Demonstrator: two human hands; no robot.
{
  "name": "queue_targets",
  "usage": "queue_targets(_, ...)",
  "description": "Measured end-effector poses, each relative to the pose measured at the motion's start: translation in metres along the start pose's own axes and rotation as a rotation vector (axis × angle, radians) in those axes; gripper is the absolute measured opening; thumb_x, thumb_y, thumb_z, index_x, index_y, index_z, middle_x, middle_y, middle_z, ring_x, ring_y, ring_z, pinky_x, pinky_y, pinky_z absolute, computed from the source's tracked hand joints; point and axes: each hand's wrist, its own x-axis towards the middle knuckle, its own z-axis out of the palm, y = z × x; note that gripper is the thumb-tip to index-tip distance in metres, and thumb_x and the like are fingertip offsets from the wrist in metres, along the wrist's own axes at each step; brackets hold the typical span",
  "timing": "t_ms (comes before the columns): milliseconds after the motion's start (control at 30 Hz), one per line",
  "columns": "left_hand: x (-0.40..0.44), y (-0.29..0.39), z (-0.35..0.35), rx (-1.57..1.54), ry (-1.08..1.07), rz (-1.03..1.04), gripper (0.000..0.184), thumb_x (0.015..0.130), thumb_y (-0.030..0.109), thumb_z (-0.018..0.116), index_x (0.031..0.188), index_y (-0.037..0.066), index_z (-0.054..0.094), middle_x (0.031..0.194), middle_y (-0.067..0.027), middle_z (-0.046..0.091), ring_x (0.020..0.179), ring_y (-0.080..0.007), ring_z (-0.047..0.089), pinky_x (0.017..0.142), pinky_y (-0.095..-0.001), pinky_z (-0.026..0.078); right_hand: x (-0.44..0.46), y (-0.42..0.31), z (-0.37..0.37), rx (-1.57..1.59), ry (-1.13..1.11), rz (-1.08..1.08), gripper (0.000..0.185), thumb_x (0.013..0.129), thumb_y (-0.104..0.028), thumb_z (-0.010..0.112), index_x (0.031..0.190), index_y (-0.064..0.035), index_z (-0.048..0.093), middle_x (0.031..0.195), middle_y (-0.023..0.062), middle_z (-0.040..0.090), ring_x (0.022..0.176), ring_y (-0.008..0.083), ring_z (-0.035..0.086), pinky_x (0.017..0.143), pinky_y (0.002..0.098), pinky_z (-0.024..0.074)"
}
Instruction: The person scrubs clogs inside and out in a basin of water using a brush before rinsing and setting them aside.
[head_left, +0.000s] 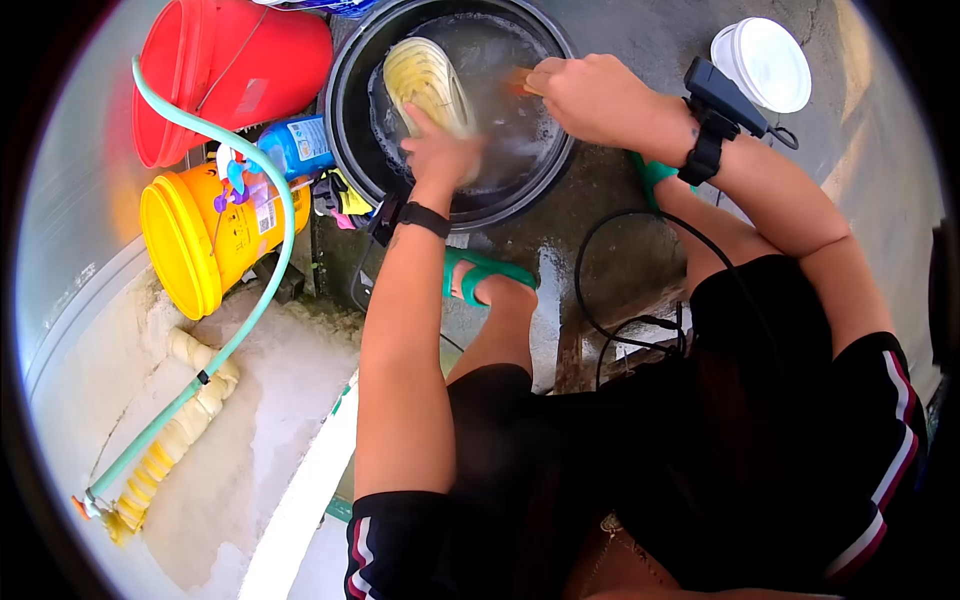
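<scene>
A pale, yellowed shoe [425,78] is held sole up over a black basin [337,110] of cloudy, sudsy water. My left hand [443,155] is closed on the shoe's near end, its fingers slightly smeared by motion. To the right, over the basin's rim, my right hand [590,92] is closed round what looks like a brown-orange scrub brush [517,82]. The brush is blurred and mostly hidden by the fingers, and it is apart from the shoe. Both wrists wear black straps with small devices.
Left of the basin lie a red bucket [270,60], a yellow bucket [180,245] and a blue bottle [298,147]. A green hose [285,240] curves past them. A white tub [770,65] stands at upper right. A black cable [590,240] loops between my legs, near my green sandals [500,268].
</scene>
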Motion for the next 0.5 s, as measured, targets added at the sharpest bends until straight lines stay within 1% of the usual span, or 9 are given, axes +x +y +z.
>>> queue_targets(67,-0.004,-0.009,-0.016,-0.046,0.062,0.06,0.134,0.068,0.052,0.086,0.16,0.009,-0.002,0.139,-0.0329,0.04,0.128,-0.046,0.046,0.106,-0.0482,0.043,0.004,0.013,0.009,-0.031,0.108,-0.013,0.022,0.089,-0.012,0.059,0.109,-0.0055,0.064,0.104,0.0119,0.067,0.076,0.0357,0.068,0.066,0.0459,0.0561)
queue_targets(167,-0.035,-0.027,-0.041,-0.003,0.262,0.135,0.135,0.067,0.05,0.087,0.16,0.007,-0.001,0.133,-0.0321,0.045,0.122,-0.0468,0.048,0.103,-0.0487,0.044,-0.001,0.006,0.004,-0.003,0.114,0.031,0.023,0.089,-0.011,0.059,0.11,-0.0048,0.064,0.106,0.0116,0.066,0.078,0.0364,0.067,0.068,0.0467,0.056)
queue_targets(200,-0.043,-0.038,-0.042,-0.021,0.359,0.199,0.132,0.065,0.045,0.088,0.159,0.004,0.005,0.131,-0.0314,0.047,0.117,-0.047,0.05,0.101,-0.0503,0.044,-0.003,0.001,0.008,0.027,0.095,0.037,0.023,0.089,-0.012,0.058,0.111,-0.0047,0.064,0.108,0.0117,0.066,0.079,0.0366,0.067,0.069,0.0469,0.056)
queue_targets(300,-0.053,-0.056,-0.037,0.002,0.575,0.325,0.127,0.064,0.042,0.088,0.158,0.002,0.012,0.13,-0.0307,0.046,0.117,-0.0467,0.048,0.101,-0.0504,0.044,-0.002,-0.001,0.017,0.051,0.073,0.041,0.025,0.091,-0.013,0.059,0.114,-0.0045,0.063,0.113,0.0121,0.066,0.082,0.0374,0.067,0.071,0.0474,0.0561)
queue_targets(333,-0.056,-0.059,-0.035,-0.014,0.646,0.373,0.123,0.064,0.04,0.088,0.155,-0.003,0.017,0.13,-0.0303,0.044,0.116,-0.0459,0.046,0.102,-0.0498,0.042,-0.004,0.0,0.022,0.048,0.066,0.037,0.026,0.091,-0.013,0.059,0.115,-0.0046,0.063,0.116,0.0122,0.066,0.083,0.0378,0.067,0.072,0.0475,0.0561)
queue_targets(367,-0.055,-0.059,-0.028,-0.043,0.725,0.451,0.123,0.064,0.039,0.088,0.154,-0.004,0.016,0.13,-0.03,0.044,0.116,-0.0456,0.046,0.101,-0.0502,0.042,-0.006,0.004,0.023,0.036,0.05,0.015,0.027,0.091,-0.014,0.059,0.117,-0.0048,0.063,0.118,0.0122,0.065,0.084,0.0381,0.067,0.073,0.0477,0.0561)
queue_targets(433,-0.061,-0.063,-0.031,-0.079,0.881,0.495,0.124,0.063,0.033,0.092,0.152,-0.009,0.016,0.127,-0.0307,0.044,0.113,-0.0457,0.046,0.098,-0.0496,0.042,-0.009,-0.002,0.02,0.08,0.1,-0.009,0.022,0.092,-0.012,0.055,0.111,-0.0045,0.063,0.11,0.012,0.067,0.08,0.0377,0.068,0.071,0.0483,0.0563)
queue_targets(467,-0.057,-0.065,-0.031,-0.15,0.942,0.549,0.126,0.06,0.032,0.093,0.152,-0.009,0.017,0.129,-0.0303,0.042,0.114,-0.0454,0.045,0.099,-0.0503,0.041,-0.007,-0.002,0.019,0.064,0.076,-0.008,0.028,0.093,-0.012,0.055,0.119,-0.0055,0.062,0.119,0.011,0.065,0.086,0.038,0.068,0.074,0.0485,0.0563)
queue_targets(500,-0.059,-0.063,-0.038,-0.192,1.007,0.548,0.128,0.057,0.033,0.093,0.152,-0.008,0.017,0.128,-0.0292,0.042,0.115,-0.0449,0.045,0.099,-0.0505,0.041,-0.006,0.01,0.034,0.035,0.105,-0.054,0.035,0.094,-0.011,0.055,0.128,-0.0068,0.06,0.128,0.0115,0.064,0.092,0.0375,0.068,0.076,0.0474,0.0567)
